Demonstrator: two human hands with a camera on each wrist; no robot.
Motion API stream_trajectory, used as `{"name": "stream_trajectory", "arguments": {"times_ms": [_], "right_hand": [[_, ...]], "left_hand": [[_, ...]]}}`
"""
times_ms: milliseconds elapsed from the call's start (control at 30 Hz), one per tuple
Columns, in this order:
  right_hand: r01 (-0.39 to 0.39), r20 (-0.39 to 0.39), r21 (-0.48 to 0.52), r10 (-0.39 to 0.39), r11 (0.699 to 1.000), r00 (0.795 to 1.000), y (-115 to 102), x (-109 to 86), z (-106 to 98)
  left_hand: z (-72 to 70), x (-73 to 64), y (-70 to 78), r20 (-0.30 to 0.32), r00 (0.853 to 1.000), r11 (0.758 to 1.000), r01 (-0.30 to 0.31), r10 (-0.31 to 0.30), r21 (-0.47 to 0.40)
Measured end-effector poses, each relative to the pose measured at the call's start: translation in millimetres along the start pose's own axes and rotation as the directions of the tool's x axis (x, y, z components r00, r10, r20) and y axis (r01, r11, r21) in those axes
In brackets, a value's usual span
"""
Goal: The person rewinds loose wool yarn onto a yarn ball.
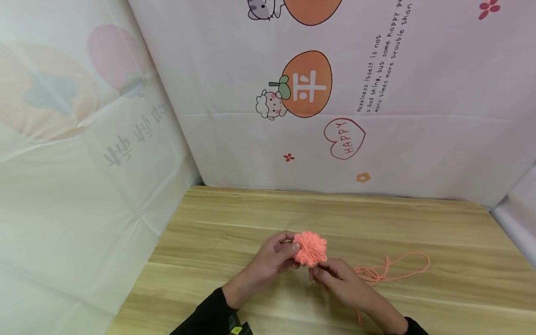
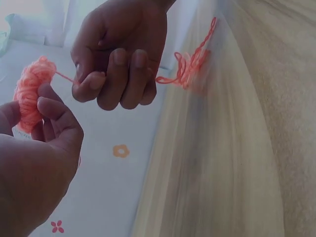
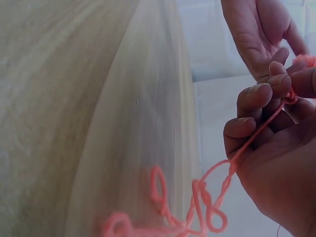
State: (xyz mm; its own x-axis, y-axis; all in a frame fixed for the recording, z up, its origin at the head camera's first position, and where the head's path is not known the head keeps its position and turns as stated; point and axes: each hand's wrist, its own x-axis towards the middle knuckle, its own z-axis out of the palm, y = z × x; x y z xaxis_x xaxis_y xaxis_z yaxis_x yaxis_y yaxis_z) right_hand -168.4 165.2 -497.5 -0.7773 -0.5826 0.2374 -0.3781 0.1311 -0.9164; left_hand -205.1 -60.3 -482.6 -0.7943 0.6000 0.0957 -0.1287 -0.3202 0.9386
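Note:
A round, flower-like coral yarn piece (image 1: 311, 249) with looped edges is pinched between the thumb and fingers of my left hand (image 1: 274, 256). In the left wrist view the yarn piece (image 2: 32, 94) is seen edge-on, thick and ribbed. Just right of it, my right hand (image 1: 341, 281) pinches the yarn strand (image 2: 64, 77) that runs out from the piece. Its other fingers are curled, and the strand (image 3: 261, 129) crosses its palm in the right wrist view. From there the yarn trails down into loose loops (image 3: 197, 207).
A loose tangle of coral yarn (image 1: 377, 274) lies on the wooden table (image 1: 217, 218) to the right of my right hand. Printed white cloth (image 1: 234, 139) stands behind the table and along its left side. A black and yellow object (image 1: 238, 328) shows beside my left sleeve.

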Motion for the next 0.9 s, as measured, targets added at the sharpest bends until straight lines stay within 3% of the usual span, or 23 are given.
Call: {"name": "stream_trajectory", "arguments": {"times_ms": [133, 433, 700, 900], "right_hand": [[-0.027, 0.008, 0.039, 0.027, 0.999, 1.0, 0.2, 0.2, -2.8], [-0.019, 0.02, 0.072, 0.018, 0.997, 1.0, 8.6, 3.0, -8.5], [-0.095, 0.071, 0.132, 0.086, 0.987, 0.994, 13.2, 8.4, -13.9], [-0.138, 0.095, 0.085, 0.13, 0.987, 0.987, 13.3, 14.4, -19.6]], "left_hand": [[4.6, -2.2, -0.7, 0.075, 0.997, 1.0, 0.009, -0.009, 0.0], [8.9, -7.0, -3.2, 0.163, 0.986, 0.999, 0.039, -0.043, 0.028], [6.3, -11.9, -7.1, 0.231, 0.97, 0.996, 0.056, -0.071, 0.074], [4.4, -13.7, -8.6, 0.239, 0.965, 0.989, 0.077, -0.105, 0.126]]}}
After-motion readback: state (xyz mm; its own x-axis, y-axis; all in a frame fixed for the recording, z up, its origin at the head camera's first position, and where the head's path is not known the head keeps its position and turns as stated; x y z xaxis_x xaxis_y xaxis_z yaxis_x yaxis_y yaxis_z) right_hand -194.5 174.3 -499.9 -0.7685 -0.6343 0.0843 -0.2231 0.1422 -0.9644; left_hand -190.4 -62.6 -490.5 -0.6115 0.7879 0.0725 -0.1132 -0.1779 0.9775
